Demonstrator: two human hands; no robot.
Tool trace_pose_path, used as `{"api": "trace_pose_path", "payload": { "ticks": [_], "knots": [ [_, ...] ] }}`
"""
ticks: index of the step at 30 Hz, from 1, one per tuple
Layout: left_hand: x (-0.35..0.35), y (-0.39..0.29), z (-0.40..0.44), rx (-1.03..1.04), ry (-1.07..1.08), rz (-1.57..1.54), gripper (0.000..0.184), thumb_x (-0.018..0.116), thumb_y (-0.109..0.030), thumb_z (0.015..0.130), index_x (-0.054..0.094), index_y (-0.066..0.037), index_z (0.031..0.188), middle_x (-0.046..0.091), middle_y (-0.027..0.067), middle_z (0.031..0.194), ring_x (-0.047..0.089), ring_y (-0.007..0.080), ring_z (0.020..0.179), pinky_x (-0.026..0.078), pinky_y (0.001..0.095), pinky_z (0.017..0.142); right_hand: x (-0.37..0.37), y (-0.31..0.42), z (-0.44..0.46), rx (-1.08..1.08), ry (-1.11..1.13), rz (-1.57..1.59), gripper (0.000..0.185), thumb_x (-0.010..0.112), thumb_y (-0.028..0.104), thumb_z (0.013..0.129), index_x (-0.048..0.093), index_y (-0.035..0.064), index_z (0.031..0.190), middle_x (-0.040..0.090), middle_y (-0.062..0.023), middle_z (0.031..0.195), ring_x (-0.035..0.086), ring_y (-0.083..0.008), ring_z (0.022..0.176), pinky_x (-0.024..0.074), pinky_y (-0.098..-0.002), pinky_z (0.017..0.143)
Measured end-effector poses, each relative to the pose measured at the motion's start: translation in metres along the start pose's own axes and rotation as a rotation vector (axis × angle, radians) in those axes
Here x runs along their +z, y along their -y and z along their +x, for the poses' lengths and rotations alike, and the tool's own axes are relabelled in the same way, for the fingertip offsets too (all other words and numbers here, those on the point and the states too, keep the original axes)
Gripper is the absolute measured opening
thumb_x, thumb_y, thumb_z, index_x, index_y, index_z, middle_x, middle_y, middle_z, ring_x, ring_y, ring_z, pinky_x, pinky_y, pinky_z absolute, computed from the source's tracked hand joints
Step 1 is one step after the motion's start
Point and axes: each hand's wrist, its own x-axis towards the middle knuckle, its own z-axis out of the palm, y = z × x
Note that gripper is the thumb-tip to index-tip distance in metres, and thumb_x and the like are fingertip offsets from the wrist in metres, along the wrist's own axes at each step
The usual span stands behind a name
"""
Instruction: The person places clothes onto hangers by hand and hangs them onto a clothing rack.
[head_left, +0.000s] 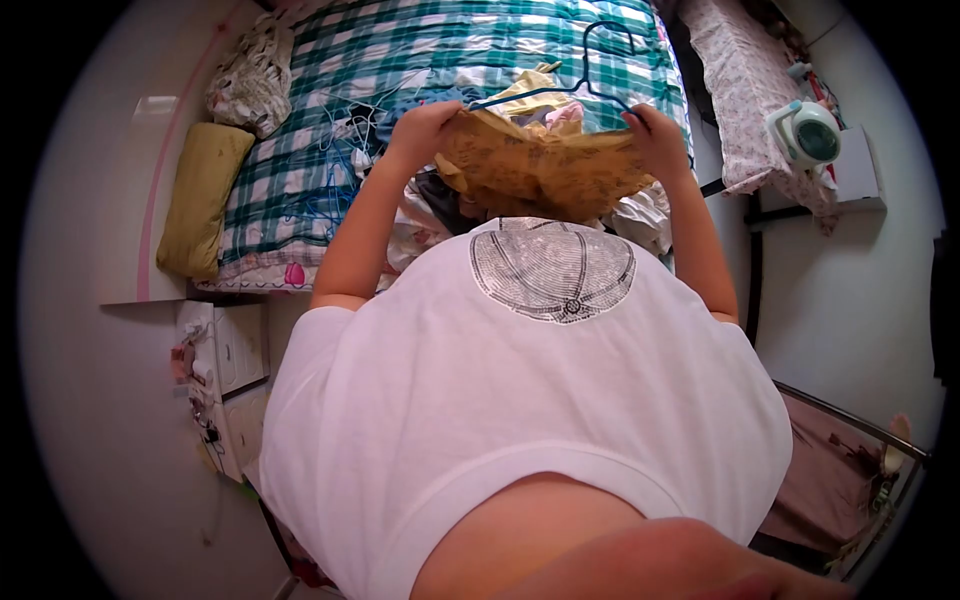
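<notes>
A mustard-brown patterned garment (pixel 545 170) hangs stretched between my two hands, over the near edge of the bed. My left hand (pixel 428 130) is closed on its left upper corner, and my right hand (pixel 655 140) grips the right upper corner. A dark blue hanger (pixel 586 75) stands at the garment's top edge, its hook pointing up and its arms reaching toward both hands. The hanger's lower part is hidden by the cloth. Yellow and pink clothes (pixel 565 118) lie on the bed just behind the garment.
The bed has a green plaid cover (pixel 370 40). Loose blue and white hangers (pixel 335 205) lie at its left. An olive pillow (pixel 205 200) and a crumpled pale cloth (pixel 255 80) are farther left. A small fan (pixel 808 135) stands at the right, by a floral cloth (pixel 730 90).
</notes>
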Motion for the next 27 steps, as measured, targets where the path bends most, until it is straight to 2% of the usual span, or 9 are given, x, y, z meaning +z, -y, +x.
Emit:
{"api": "trace_pose_path", "payload": {
  "ticks": [1, 4, 7, 13, 16, 20, 23, 26, 27],
  "knots": [
    [-0.003, 0.003, -0.002, -0.020, 0.023, -0.014, 0.013, 0.054, -0.017, 0.079, 0.055, -0.007, 0.086, 0.056, 0.0128, 0.075, 0.055, 0.0321, 0.072, 0.042, 0.0384, 0.060, -0.003, -0.001, 0.000, 0.010, 0.011, 0.006, 0.018, 0.057, 0.020, 0.082, 0.055, 0.0023, 0.082, 0.055, -0.0152, 0.069, 0.052, -0.0319, 0.062, 0.0398, -0.0346, 0.056],
    [-0.004, 0.009, 0.002, 0.125, 0.083, 0.155, 0.016, 0.053, -0.021, 0.081, 0.055, -0.005, 0.084, 0.054, 0.0127, 0.071, 0.053, 0.0316, 0.070, 0.040, 0.0388, 0.060, -0.004, -0.003, -0.001, 0.013, 0.046, 0.015, 0.017, 0.057, 0.019, 0.082, 0.055, 0.0020, 0.083, 0.055, -0.0151, 0.068, 0.052, -0.0298, 0.061, 0.0394, -0.0339, 0.055],
    [0.001, -0.007, 0.007, 0.173, 0.057, 0.098, 0.020, 0.052, -0.022, 0.083, 0.054, -0.003, 0.086, 0.053, 0.0145, 0.073, 0.052, 0.0310, 0.067, 0.040, 0.0365, 0.059, 0.000, -0.002, -0.001, -0.067, 0.033, 0.033, 0.018, 0.056, 0.018, 0.083, 0.055, -0.0003, 0.082, 0.051, -0.0135, 0.063, 0.046, -0.0237, 0.054, 0.0372, -0.0302, 0.053],
    [0.010, -0.015, 0.012, 0.029, 0.077, -0.008, 0.021, 0.051, -0.024, 0.084, 0.054, -0.004, 0.084, 0.054, 0.0134, 0.073, 0.053, 0.0312, 0.070, 0.040, 0.0371, 0.059, 0.006, 0.000, -0.002, -0.034, 0.024, 0.059, 0.019, 0.057, 0.019, 0.083, 0.055, -0.0002, 0.083, 0.050, -0.0109, 0.061, 0.044, -0.0184, 0.052, 0.0364, -0.0290, 0.052],
    [0.010, -0.014, 0.011, 0.001, 0.063, -0.059, 0.020, 0.052, -0.024, 0.083, 0.055, -0.005, 0.086, 0.054, 0.0131, 0.073, 0.053, 0.0310, 0.070, 0.040, 0.0366, 0.059, 0.002, 0.001, -0.002, 0.059, 0.085, 0.054, 0.020, 0.057, 0.022, 0.082, 0.056, 0.0025, 0.084, 0.054, -0.0130, 0.065, 0.051, -0.0253, 0.057, 0.0392, -0.0320, 0.054],
    [0.010, -0.015, 0.010, -0.072, 0.083, -0.088, 0.019, 0.053, -0.024, 0.083, 0.056, -0.005, 0.086, 0.054, 0.0129, 0.072, 0.053, 0.0301, 0.068, 0.041, 0.0356, 0.060, -0.001, 0.002, -0.005, 0.084, 0.105, 0.048, 0.020, 0.056, 0.022, 0.083, 0.055, 0.0024, 0.084, 0.052, -0.0113, 0.062, 0.047, -0.0214, 0.053, 0.0379, -0.0298, 0.053],
    [0.010, -0.012, 0.013, 0.039, 0.043, -0.072, 0.019, 0.052, -0.022, 0.085, 0.055, -0.004, 0.088, 0.053, 0.0102, 0.070, 0.051, 0.0218, 0.062, 0.039, 0.0317, 0.056, 0.000, 0.005, -0.005, 0.116, 0.115, 0.107, 0.021, 0.056, 0.022, 0.083, 0.055, 0.0018, 0.084, 0.051, -0.0107, 0.062, 0.045, -0.0202, 0.053, 0.0374, -0.0292, 0.052],
    [0.010, -0.021, 0.018, 0.017, 0.080, -0.117, 0.022, 0.058, -0.027, 0.080, 0.056, -0.005, 0.087, 0.051, 0.0073, 0.066, 0.048, 0.0187, 0.058, 0.039, 0.0304, 0.056, 0.002, 0.006, -0.003, 0.115, 0.131, 0.169, 0.022, 0.056, 0.023, 0.083, 0.055, 0.0012, 0.084, 0.051, -0.0109, 0.062, 0.045, -0.0204, 0.053, 0.0373, -0.0295, 0.053],
    [0.006, -0.028, 0.020, -0.050, 0.187, -0.054, 0.024, 0.060, -0.028, 0.078, 0.057, -0.006, 0.087, 0.051, 0.0067, 0.066, 0.047, 0.0175, 0.057, 0.039, 0.0300, 0.056, 0.004, 0.005, -0.002, 0.098, 0.138, 0.174, 0.023, 0.056, 0.024, 0.083, 0.055, 0.0009, 0.084, 0.051, -0.0111, 0.062, 0.045, -0.0206, 0.053, 0.0373, -0.0296, 0.053]
  ]
}}
